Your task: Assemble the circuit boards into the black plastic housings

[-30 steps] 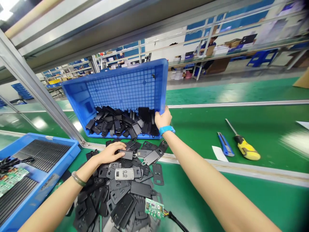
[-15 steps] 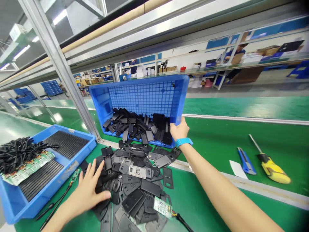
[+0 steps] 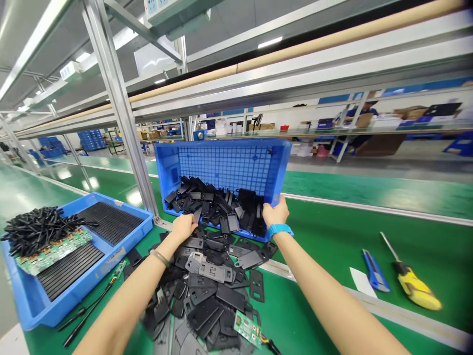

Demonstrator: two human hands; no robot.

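A blue plastic crate (image 3: 225, 165) stands tipped up on its long side, its open face toward me, with several black plastic plates heaped in its lower part. My right hand (image 3: 275, 213), with a blue wristband, grips the crate's right end wall. My left hand (image 3: 184, 227) lies knuckles up at the crate's lower rim, on the top of a pile of black plates (image 3: 207, 291) spilled over the green bench; its fingers curl down into the parts and what they hold is hidden. A small green circuit board (image 3: 248, 329) lies at the pile's near edge.
A second blue tray (image 3: 25, 301) at the left holds black ribbed inserts, a tangle of black cables and green circuit boards. A metal frame post (image 3: 121, 108) rises between the two crates. A blue utility knife (image 3: 375, 271), a yellow-handled screwdriver (image 3: 416, 286) and a white slip lie at the right.
My left hand went from the crate's mouth back to the pile's left edge with fingers spread, then forward again to the crate's lower rim. My right hand kept its hold on the tilted crate.
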